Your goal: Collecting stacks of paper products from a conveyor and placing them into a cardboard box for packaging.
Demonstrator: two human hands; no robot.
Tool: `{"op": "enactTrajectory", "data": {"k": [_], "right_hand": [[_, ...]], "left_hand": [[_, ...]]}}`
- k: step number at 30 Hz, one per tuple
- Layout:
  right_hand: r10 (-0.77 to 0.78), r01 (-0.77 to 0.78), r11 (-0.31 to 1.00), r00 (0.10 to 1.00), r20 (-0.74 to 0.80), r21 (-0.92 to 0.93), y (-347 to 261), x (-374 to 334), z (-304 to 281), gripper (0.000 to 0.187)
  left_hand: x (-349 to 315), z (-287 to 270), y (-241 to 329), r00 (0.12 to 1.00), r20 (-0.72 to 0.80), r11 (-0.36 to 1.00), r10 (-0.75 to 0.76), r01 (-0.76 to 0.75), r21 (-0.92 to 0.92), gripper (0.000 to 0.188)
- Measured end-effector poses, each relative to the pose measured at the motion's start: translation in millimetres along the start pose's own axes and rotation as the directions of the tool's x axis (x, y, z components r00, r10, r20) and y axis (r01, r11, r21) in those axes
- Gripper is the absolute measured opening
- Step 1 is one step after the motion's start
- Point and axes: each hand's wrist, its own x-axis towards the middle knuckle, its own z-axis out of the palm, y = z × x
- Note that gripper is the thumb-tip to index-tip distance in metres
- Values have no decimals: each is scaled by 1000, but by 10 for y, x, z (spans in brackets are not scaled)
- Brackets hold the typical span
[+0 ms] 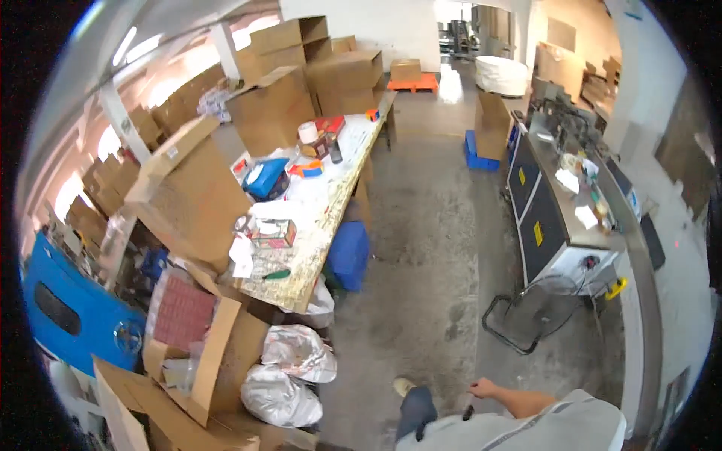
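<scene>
My right hand [483, 388] is in front of my body at the lower edge, with the bare forearm reaching in from the right. Its fingers look curled closed; whatever they hold, if anything, is too small to make out. Just below it, a short dark cord end [468, 413] hangs against my light grey top [526, 434]. My left hand is out of view. One leg and a pale shoe [404, 386] stand on the grey floor. Nothing else lies within touch of the right hand.
To the left stands a long worktable [316, 248] with a blue bag [266, 178], tape rolls and a green-handled tool [276, 274]. White sacks [282, 395] and open cartons [226, 353] crowd its near end. On the right are a dark-sided bench [538, 218] and a black tubular frame [519, 346].
</scene>
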Motion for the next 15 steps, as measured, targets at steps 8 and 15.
{"op": "enactTrajectory", "data": {"k": [8,15], "right_hand": [[-14,79,939,981,-193,334,-1428,1586,-2029,31],[-369,450,890,805,-464,73,-4327,3881,-4028,42]], "left_hand": [[417,-356,3193,938,-252,893,236,-312,-324,24],[874,-982,3918,918,-324,969,231,-185,165,48]]}}
